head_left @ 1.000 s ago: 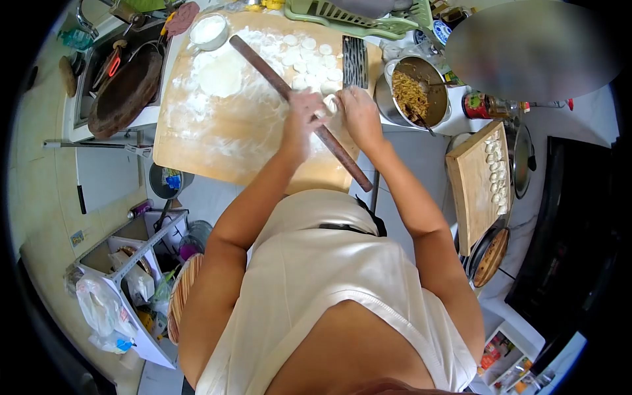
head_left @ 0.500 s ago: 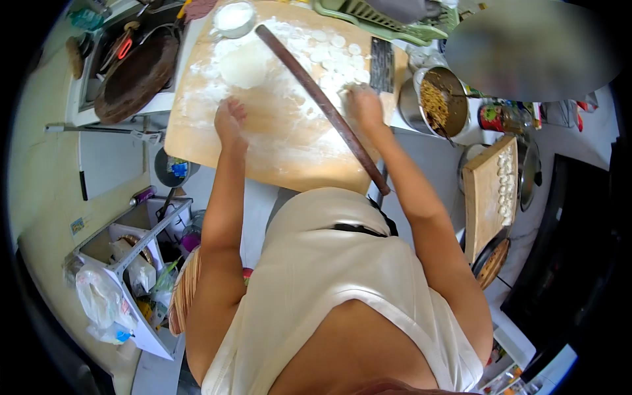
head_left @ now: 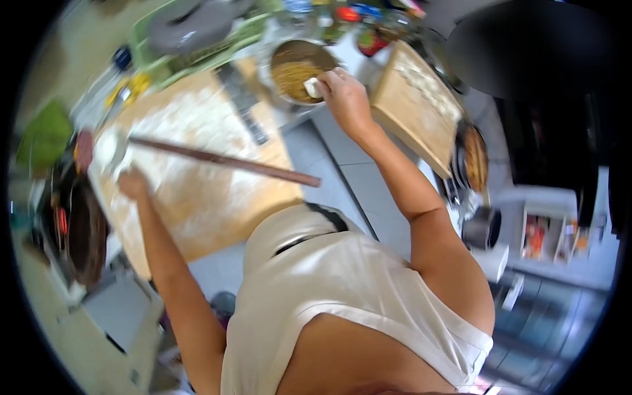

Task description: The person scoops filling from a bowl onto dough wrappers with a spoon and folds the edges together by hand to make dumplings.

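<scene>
My right hand (head_left: 345, 100) is closed on a small white piece of dough (head_left: 312, 87), over the near rim of a metal pot (head_left: 275, 52). Yellowish-brown filling (head_left: 293, 76) lies in that pot. On the left, my left hand (head_left: 134, 185) is at the floury wooden board (head_left: 243, 205), just below a glass bowl of flour (head_left: 108, 148). Motion smears its fingers, so their grip is unclear. A long dark rolling pin (head_left: 224, 160) lies across the board, one end sticking out past the edge. Floury white dough pieces (head_left: 201, 118) are blurred together behind it.
A dark metal scraper (head_left: 242, 102) lies along the board's right side. Beyond it stands a green dish rack (head_left: 151, 56). To the right, a wooden tray (head_left: 401, 108) carries rows of white dumplings. Jars (head_left: 345, 23) stand at the back, and a brown pan (head_left: 85, 230) is far left.
The view has swung to the right. My right hand has left the dough pieces on the board and is now over the pot with a piece of dough. My left hand is nearer the flour bowl.
</scene>
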`<state>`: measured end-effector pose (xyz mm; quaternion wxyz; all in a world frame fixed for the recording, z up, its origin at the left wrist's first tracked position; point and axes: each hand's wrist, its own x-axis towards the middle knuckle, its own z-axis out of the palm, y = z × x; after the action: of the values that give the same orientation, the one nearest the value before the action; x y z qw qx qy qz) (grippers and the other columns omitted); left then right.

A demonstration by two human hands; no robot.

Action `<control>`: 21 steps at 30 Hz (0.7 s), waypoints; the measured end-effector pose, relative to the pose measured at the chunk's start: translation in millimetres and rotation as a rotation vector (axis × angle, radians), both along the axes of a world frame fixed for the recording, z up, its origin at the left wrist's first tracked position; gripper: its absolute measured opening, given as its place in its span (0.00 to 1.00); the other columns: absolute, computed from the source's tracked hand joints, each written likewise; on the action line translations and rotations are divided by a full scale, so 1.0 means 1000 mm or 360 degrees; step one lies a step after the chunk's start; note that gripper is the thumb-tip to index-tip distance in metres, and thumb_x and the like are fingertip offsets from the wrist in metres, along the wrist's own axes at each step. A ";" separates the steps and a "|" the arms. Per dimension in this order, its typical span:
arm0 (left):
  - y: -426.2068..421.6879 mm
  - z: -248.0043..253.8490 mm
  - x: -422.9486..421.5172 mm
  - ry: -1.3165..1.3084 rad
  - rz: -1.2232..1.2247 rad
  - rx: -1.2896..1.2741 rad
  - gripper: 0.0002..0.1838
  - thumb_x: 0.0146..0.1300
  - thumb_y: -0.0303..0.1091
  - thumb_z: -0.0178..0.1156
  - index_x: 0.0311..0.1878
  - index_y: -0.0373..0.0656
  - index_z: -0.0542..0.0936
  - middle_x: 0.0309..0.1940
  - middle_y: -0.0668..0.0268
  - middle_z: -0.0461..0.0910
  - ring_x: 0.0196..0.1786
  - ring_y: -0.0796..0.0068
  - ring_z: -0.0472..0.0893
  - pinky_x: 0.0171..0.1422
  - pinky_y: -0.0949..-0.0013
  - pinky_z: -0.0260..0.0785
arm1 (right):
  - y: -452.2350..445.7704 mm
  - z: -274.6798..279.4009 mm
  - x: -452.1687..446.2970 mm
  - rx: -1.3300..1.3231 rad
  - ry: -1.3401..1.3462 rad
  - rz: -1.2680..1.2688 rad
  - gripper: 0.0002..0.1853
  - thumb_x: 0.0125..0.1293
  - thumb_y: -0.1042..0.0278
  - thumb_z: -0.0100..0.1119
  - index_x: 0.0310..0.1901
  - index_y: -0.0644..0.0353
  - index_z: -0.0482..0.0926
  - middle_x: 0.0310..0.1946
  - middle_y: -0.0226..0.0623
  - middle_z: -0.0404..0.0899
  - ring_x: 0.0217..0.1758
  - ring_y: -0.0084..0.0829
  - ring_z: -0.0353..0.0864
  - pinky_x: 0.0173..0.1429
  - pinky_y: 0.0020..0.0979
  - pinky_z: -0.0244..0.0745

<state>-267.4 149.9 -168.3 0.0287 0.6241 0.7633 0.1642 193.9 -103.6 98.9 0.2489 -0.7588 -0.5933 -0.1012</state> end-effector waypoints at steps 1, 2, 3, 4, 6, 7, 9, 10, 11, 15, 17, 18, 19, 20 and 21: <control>0.008 -0.004 0.002 0.0205 -0.0046 0.0003 0.26 0.61 0.55 0.54 0.36 0.35 0.81 0.37 0.47 0.81 0.42 0.49 0.81 0.48 0.51 0.72 | -0.012 0.005 0.020 0.0035 0.0005 -0.0104 0.06 0.59 0.68 0.57 0.32 0.61 0.77 0.30 0.45 0.75 0.36 0.47 0.76 0.41 0.43 0.72; 0.013 0.005 0.009 0.0214 -0.0031 -0.0118 0.25 0.61 0.54 0.54 0.37 0.37 0.81 0.39 0.48 0.81 0.43 0.49 0.81 0.49 0.50 0.72 | -0.026 0.011 0.040 0.0018 0.0014 -0.0235 0.06 0.59 0.68 0.57 0.32 0.62 0.77 0.29 0.45 0.75 0.35 0.47 0.76 0.40 0.44 0.72; 0.021 0.009 0.013 0.0201 0.0005 -0.0265 0.23 0.59 0.54 0.56 0.40 0.41 0.82 0.41 0.49 0.80 0.46 0.48 0.80 0.50 0.50 0.73 | -0.040 0.014 0.061 0.0045 -0.0055 -0.0341 0.07 0.59 0.68 0.57 0.31 0.62 0.78 0.29 0.45 0.76 0.35 0.47 0.77 0.40 0.44 0.72; 0.031 0.006 0.010 0.0193 -0.0032 -0.0338 0.21 0.59 0.51 0.57 0.40 0.41 0.82 0.42 0.50 0.81 0.46 0.48 0.80 0.50 0.51 0.73 | -0.056 0.015 0.081 0.0074 -0.0121 -0.0434 0.07 0.59 0.67 0.58 0.31 0.62 0.78 0.29 0.46 0.77 0.34 0.48 0.77 0.40 0.44 0.72; 0.029 0.024 0.026 0.0101 0.0043 -0.0231 0.16 0.57 0.44 0.56 0.38 0.41 0.82 0.40 0.51 0.82 0.45 0.48 0.81 0.49 0.51 0.73 | -0.086 0.013 0.127 0.0025 -0.0197 -0.0713 0.08 0.58 0.66 0.58 0.31 0.62 0.80 0.29 0.48 0.78 0.34 0.48 0.78 0.40 0.44 0.73; 0.031 0.026 0.029 0.0063 0.0048 -0.0215 0.15 0.56 0.42 0.56 0.38 0.40 0.82 0.40 0.51 0.82 0.44 0.48 0.81 0.49 0.51 0.73 | -0.102 0.010 0.149 -0.0002 -0.0227 -0.0842 0.09 0.58 0.65 0.58 0.31 0.62 0.80 0.29 0.49 0.79 0.34 0.48 0.79 0.40 0.44 0.73; 0.042 0.019 0.027 0.0082 0.0020 -0.0218 0.14 0.54 0.38 0.55 0.38 0.39 0.82 0.38 0.50 0.82 0.43 0.48 0.81 0.48 0.51 0.73 | -0.130 0.004 0.187 -0.0089 -0.0172 -0.1053 0.10 0.58 0.65 0.57 0.31 0.62 0.81 0.29 0.51 0.80 0.35 0.48 0.80 0.41 0.44 0.74; 0.049 0.007 0.022 0.0142 -0.0016 -0.0237 0.14 0.53 0.37 0.54 0.37 0.38 0.82 0.38 0.50 0.82 0.42 0.48 0.82 0.48 0.50 0.73 | -0.141 -0.002 0.204 -0.0129 -0.0186 -0.1140 0.09 0.57 0.65 0.57 0.31 0.62 0.81 0.30 0.51 0.80 0.35 0.48 0.80 0.42 0.44 0.74; 0.058 -0.006 0.015 0.0204 -0.0053 -0.0257 0.14 0.52 0.36 0.54 0.37 0.38 0.82 0.37 0.49 0.82 0.42 0.48 0.82 0.47 0.50 0.73 | -0.150 -0.010 0.224 -0.0154 -0.0214 -0.1257 0.09 0.57 0.65 0.56 0.31 0.62 0.82 0.30 0.51 0.80 0.35 0.48 0.80 0.42 0.44 0.74; 0.093 -0.044 -0.028 -0.0097 -0.0237 -0.0483 0.15 0.52 0.36 0.54 0.35 0.35 0.82 0.35 0.46 0.82 0.41 0.47 0.82 0.45 0.50 0.73 | -0.199 -0.024 0.282 -0.0190 -0.0197 -0.1695 0.10 0.58 0.65 0.54 0.32 0.61 0.82 0.32 0.51 0.81 0.38 0.48 0.81 0.44 0.43 0.75; 0.069 -0.007 -0.003 -0.0070 -0.0169 -0.0485 0.15 0.52 0.36 0.53 0.34 0.34 0.82 0.35 0.45 0.82 0.41 0.48 0.82 0.45 0.50 0.74 | -0.219 -0.016 0.294 -0.0176 -0.0095 -0.1884 0.12 0.59 0.65 0.51 0.33 0.62 0.83 0.34 0.50 0.82 0.40 0.47 0.82 0.46 0.42 0.76; 0.069 -0.006 0.001 0.0027 -0.0221 -0.0459 0.15 0.53 0.36 0.53 0.34 0.33 0.82 0.35 0.45 0.82 0.41 0.48 0.82 0.46 0.51 0.74 | -0.231 -0.016 0.304 -0.0179 -0.0080 -0.1938 0.12 0.59 0.66 0.51 0.33 0.62 0.83 0.34 0.50 0.82 0.41 0.47 0.82 0.47 0.42 0.76; 0.068 -0.006 0.000 0.0126 -0.0271 -0.0434 0.16 0.53 0.36 0.53 0.34 0.33 0.82 0.34 0.46 0.82 0.41 0.48 0.82 0.46 0.51 0.74 | -0.244 -0.021 0.318 -0.0185 -0.0063 -0.1990 0.11 0.59 0.66 0.52 0.33 0.62 0.83 0.35 0.50 0.82 0.41 0.47 0.82 0.47 0.42 0.76; 0.066 -0.006 -0.002 0.0226 -0.0319 -0.0409 0.16 0.53 0.36 0.53 0.34 0.33 0.82 0.34 0.46 0.82 0.41 0.48 0.82 0.46 0.52 0.74 | -0.255 -0.028 0.330 -0.0192 -0.0046 -0.2041 0.11 0.59 0.66 0.52 0.33 0.62 0.83 0.36 0.49 0.82 0.42 0.47 0.82 0.48 0.42 0.76; 0.065 -0.008 -0.004 0.0206 -0.0320 -0.0424 0.16 0.53 0.37 0.53 0.33 0.33 0.82 0.34 0.46 0.82 0.41 0.49 0.82 0.46 0.52 0.74 | -0.259 -0.027 0.333 -0.0207 0.0058 -0.2129 0.11 0.59 0.65 0.55 0.34 0.62 0.84 0.37 0.50 0.82 0.44 0.46 0.82 0.49 0.40 0.76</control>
<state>-271.7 215.2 -176.6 0.0783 0.6973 0.7123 0.0175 527.3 -362.8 71.7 0.0964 -0.9780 0.0039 -0.1847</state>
